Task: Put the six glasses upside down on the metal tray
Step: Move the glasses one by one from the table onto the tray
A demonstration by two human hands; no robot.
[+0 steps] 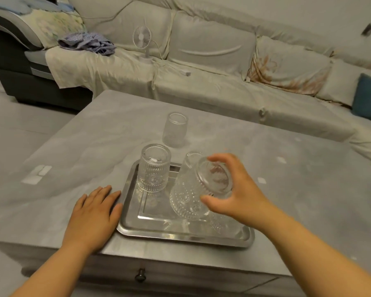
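A metal tray (150,229) lies near the front edge of the grey table. One ribbed glass (153,168) stands upside down at the tray's back left. My right hand (238,189) grips the base of another patterned glass (193,196), held upside down and tilted above the tray's right half. Behind it a further glass (190,160) shows partly, and one more glass (223,225) on the tray's front right is mostly hidden under my wrist. One glass (175,129) stands upright on the table beyond the tray. My left hand (94,213) rests flat against the tray's left rim.
A grey table (73,159) with a drawer knob (140,275) at the front. Behind it a covered sofa (201,67) holds a small white fan (142,42), crumpled blue cloth (88,42) and a blue cushion (368,97).
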